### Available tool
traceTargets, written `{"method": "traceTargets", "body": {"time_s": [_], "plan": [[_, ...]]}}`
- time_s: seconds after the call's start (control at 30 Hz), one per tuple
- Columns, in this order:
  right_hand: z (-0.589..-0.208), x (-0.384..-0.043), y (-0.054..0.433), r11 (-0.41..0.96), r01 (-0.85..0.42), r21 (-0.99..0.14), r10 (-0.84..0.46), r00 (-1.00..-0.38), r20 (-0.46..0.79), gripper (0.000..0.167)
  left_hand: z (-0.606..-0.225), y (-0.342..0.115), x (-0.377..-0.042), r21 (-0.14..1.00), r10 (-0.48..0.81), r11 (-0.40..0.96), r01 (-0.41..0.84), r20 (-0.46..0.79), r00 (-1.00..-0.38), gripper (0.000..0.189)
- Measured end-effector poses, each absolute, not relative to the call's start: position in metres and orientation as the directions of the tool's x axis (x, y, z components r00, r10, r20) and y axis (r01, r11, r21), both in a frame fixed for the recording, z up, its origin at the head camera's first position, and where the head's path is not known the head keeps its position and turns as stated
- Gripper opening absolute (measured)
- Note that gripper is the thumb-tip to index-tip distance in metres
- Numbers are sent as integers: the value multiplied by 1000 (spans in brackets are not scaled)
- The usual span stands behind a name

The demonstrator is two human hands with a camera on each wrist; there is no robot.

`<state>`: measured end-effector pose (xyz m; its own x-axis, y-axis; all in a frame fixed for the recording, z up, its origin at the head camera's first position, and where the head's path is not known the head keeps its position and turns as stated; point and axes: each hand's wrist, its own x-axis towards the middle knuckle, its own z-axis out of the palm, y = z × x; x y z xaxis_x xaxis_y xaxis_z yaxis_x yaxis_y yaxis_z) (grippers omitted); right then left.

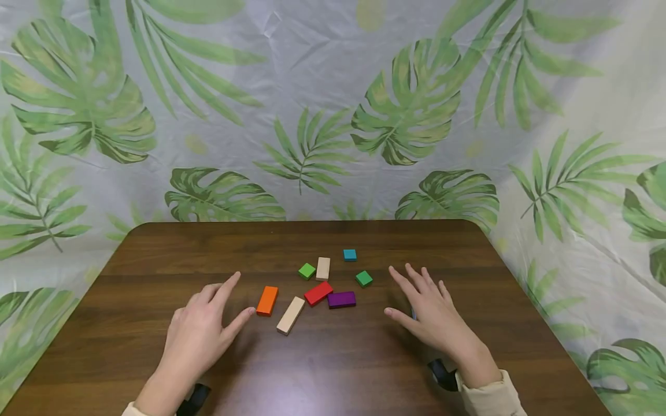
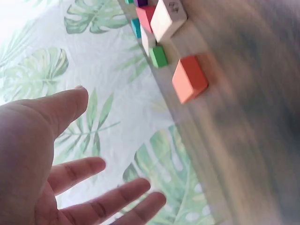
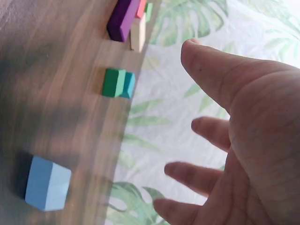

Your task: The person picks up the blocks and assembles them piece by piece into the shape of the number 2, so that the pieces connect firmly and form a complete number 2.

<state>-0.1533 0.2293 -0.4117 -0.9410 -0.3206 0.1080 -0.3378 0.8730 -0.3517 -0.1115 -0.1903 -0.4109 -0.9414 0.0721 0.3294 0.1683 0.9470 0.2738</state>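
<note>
My left hand (image 1: 200,326) hovers over the left of the table, fingers spread and holding nothing; its thumb tip is close beside an orange block (image 1: 267,301). To the right, my right hand (image 1: 434,315) is also spread and holds nothing. Beneath it lies a light blue block (image 3: 48,183), mostly hidden in the head view. Between the hands lie a near wooden block (image 1: 291,316), a red block (image 1: 318,293) against a purple block (image 1: 341,300), a light green block (image 1: 307,271), a far wooden block (image 1: 323,268), a dark green block (image 1: 364,278) and a teal block (image 1: 350,255).
The dark wooden table (image 1: 182,248) has rounded far corners. Behind it hangs a pale cloth (image 1: 312,75) with green leaf prints. Dark straps (image 1: 443,374) sit at both wrists, next to light sleeves (image 1: 491,396).
</note>
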Motion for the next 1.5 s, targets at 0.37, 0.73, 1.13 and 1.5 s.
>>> {"method": "traceTargets", "body": {"time_s": [0.37,0.73,1.13,1.5], "plan": [[-420,-156,218,858,-402,-318,-389,-915,109,69,-429,-175,-115,477,50,871,117,151,-987,46],[-430,-170,206,804,-414,-427,-431,-900,63,57,-449,-161,-119,571,40,816,89,98,-994,38],[-435,-184,196,755,-469,-459,-523,-852,12,59,-456,-154,-124,637,34,765,94,105,-994,37],[-442,-190,190,757,-454,-470,-520,-854,-11,57,-459,-145,-128,662,41,744,90,88,-995,34]]}}
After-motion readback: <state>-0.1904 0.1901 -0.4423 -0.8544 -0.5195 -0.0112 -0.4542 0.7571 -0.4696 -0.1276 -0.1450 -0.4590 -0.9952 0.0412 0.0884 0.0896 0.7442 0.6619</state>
